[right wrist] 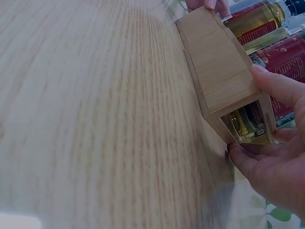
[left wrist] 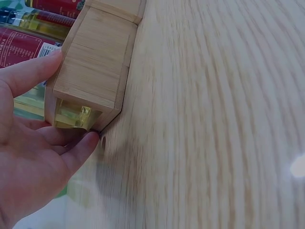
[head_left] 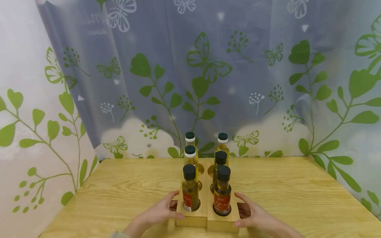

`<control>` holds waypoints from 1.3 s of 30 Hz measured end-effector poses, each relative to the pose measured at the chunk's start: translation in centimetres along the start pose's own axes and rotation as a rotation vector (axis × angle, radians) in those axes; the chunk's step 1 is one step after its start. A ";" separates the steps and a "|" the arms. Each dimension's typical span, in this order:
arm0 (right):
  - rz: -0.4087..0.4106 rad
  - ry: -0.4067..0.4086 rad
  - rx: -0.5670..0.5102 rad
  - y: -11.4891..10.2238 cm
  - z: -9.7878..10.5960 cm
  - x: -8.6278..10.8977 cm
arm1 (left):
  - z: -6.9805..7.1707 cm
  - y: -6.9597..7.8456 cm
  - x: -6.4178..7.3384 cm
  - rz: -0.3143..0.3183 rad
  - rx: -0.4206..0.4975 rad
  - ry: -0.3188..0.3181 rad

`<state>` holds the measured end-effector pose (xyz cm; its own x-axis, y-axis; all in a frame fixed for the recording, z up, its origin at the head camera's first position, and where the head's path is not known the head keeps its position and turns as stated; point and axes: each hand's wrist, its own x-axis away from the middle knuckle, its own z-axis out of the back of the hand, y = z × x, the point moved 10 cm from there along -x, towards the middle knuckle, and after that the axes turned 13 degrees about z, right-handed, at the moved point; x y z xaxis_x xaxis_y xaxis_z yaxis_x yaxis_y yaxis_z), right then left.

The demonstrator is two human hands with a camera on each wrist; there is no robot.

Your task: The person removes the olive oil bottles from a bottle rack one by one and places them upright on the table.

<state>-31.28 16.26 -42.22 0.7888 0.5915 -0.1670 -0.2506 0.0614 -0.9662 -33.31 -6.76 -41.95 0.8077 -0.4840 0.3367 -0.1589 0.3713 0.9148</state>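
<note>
Two wooden bottle racks stand side by side on the table, the left rack [head_left: 191, 221] against the right rack [head_left: 223, 226]. Three oil bottles stand in a row in each, among them a red-labelled bottle [head_left: 189, 193] and another red-labelled bottle [head_left: 222, 198] at the front. My left hand [head_left: 160, 211] grips the left rack's outer end, thumb at the front edge and fingers at the side opening. Mirroring it, my right hand [head_left: 254, 213] holds the right rack's outer side; in the right wrist view its fingertips [right wrist: 238, 152] reach the rack's bottom edge.
The wood-grain table [head_left: 128, 185] extends to both sides of the racks. Behind it hangs a curtain [head_left: 166, 82] printed with green leaves and butterflies, and a similar pale sheet [head_left: 26, 132] borders the left side. Empty round holes show beside the rear bottles.
</note>
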 end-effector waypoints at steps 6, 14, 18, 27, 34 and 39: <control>0.015 0.001 0.024 0.1 0.7 0.5 | -0.6 0.3 -0.5 -0.013 -0.021 0.008; 0.010 -0.021 0.025 0.2 1.0 1.2 | -1.3 0.7 -0.8 -0.017 -0.038 0.004; 0.014 -0.036 0.024 0.1 1.0 1.6 | -1.6 0.6 -1.0 -0.009 -0.029 -0.008; 0.021 -0.053 0.054 0.0 1.5 1.9 | -2.2 0.8 -1.2 -0.007 -0.030 -0.028; 0.034 -0.073 0.089 0.0 1.4 1.9 | -2.0 1.0 -0.9 -0.005 -0.100 -0.018; 0.043 -0.076 0.108 0.1 1.4 2.1 | -1.9 0.8 -0.9 0.008 -0.119 -0.018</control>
<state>-30.44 18.66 -42.40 0.7324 0.6542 -0.1885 -0.3457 0.1188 -0.9308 -33.05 -4.52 -41.89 0.7961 -0.4944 0.3489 -0.0961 0.4660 0.8795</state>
